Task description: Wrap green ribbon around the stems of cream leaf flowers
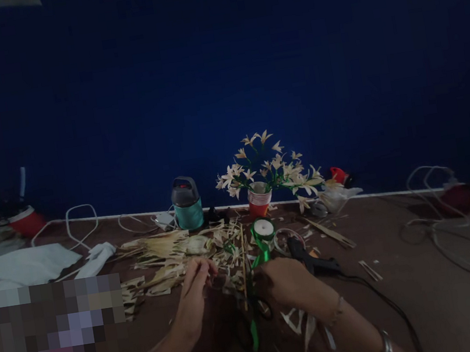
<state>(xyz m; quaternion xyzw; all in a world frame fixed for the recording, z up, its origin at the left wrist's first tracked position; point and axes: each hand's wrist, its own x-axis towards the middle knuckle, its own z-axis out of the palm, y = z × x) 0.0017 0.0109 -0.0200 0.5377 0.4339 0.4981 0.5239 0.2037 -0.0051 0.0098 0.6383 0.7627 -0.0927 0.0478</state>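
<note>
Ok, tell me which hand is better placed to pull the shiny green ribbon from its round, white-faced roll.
The right hand, I'd judge: it is close to the green ribbon and its roll. The left hand is farther off, beside the pale, dry husk strips.

Green ribbon (263, 252) — smooth, glossy; pale leaves (161, 247) — papery, matt.

Single view, worn on the head. Looks from the near side of the red cup (259, 207), above it, forward and tilted down. Blue wall (139, 96) faces the lens nearly square-on behind cup. Left hand (196, 293) and right hand (288, 281) closer than cup; brown surface (441, 316) spreads either side of it.
</note>
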